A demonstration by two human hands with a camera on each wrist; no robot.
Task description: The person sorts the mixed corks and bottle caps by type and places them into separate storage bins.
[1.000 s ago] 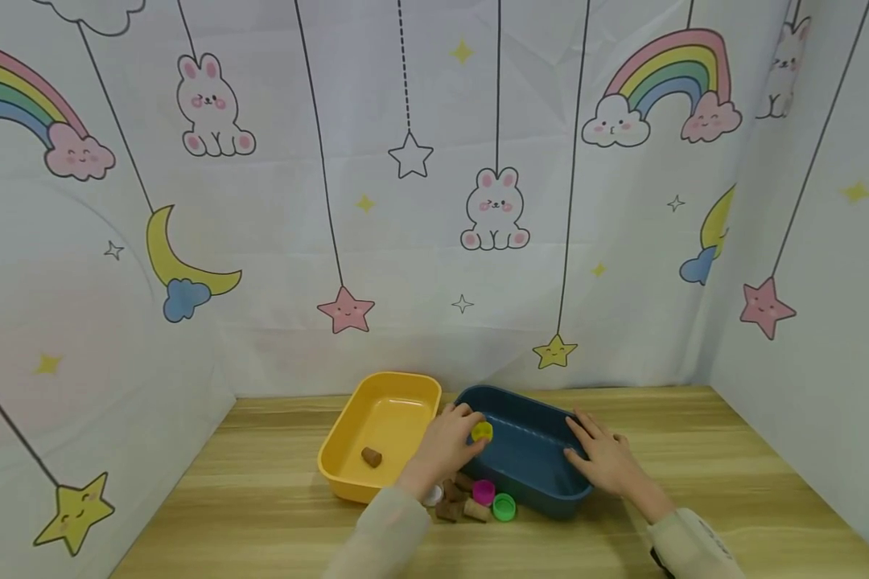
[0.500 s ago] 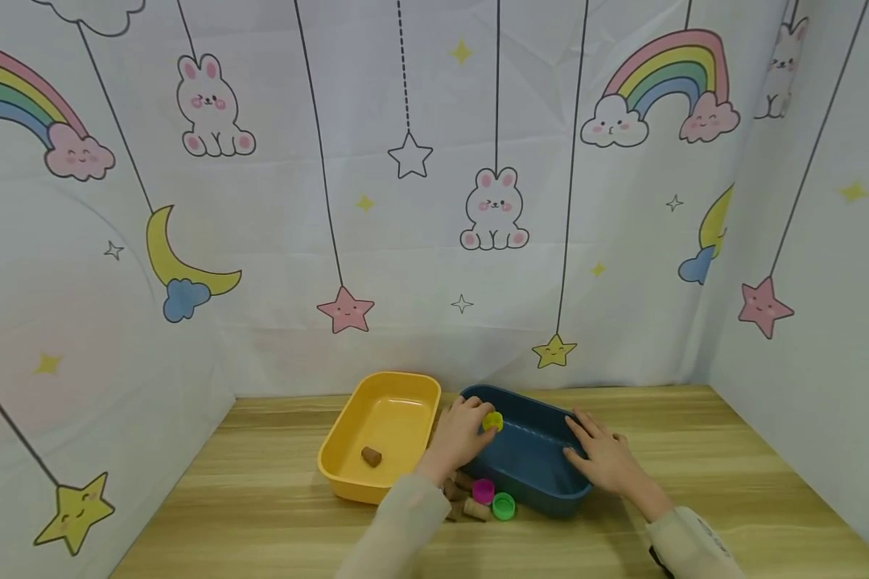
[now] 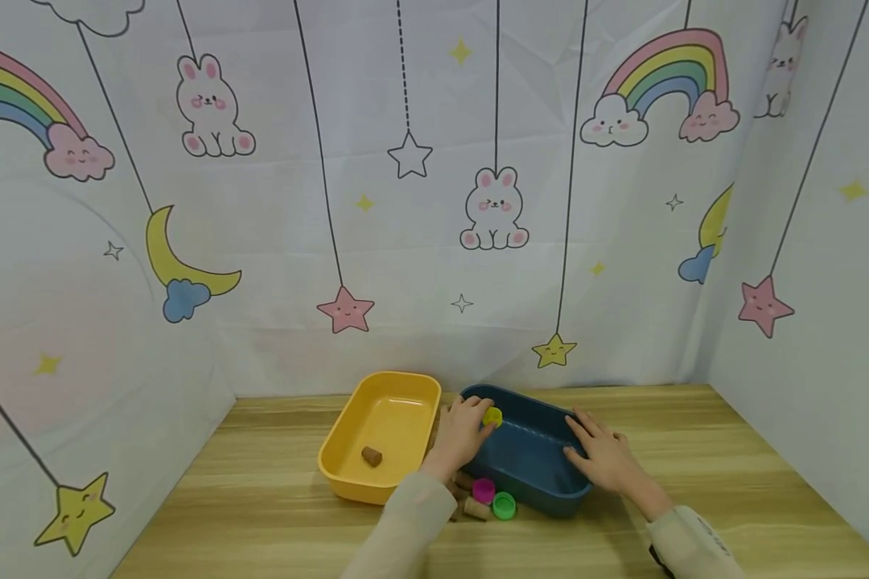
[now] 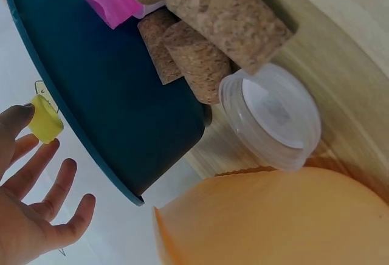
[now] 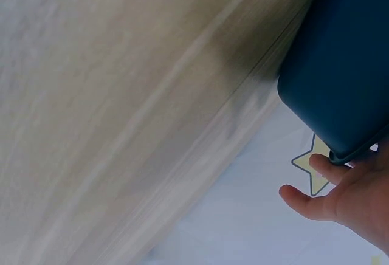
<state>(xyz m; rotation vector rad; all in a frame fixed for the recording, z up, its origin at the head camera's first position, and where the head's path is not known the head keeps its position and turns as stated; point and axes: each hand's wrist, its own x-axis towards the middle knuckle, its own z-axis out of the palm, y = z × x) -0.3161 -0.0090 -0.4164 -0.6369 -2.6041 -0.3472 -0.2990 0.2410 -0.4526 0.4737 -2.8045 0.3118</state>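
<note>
My left hand [image 3: 462, 438] pinches a yellow bottle cap [image 3: 492, 416] between thumb and fingertips, above the near-left part of a dark blue bin [image 3: 525, 462]. The left wrist view shows the cap [image 4: 46, 120] beyond the bin's rim, the other fingers spread apart. My right hand [image 3: 611, 462] rests on the right rim of the bin, its fingers reaching over the edge; the right wrist view catches two fingers beside that rim [image 5: 358, 151]. In front of the bin lie a magenta cap [image 3: 483, 490], a green cap [image 3: 504, 506] and several cork stoppers [image 3: 475, 509].
A yellow bin [image 3: 333, 474] stands left of the blue one, with one brown cork [image 3: 372, 456] inside. A clear round cap [image 4: 273, 116] lies between the bins and the corks. A printed white cloth wall [image 3: 420, 346] rises behind the wooden table [image 3: 246, 498].
My left hand has shifted slightly right and away from me with the yellow cap, further over the blue bin. My right hand has stayed at the rim.
</note>
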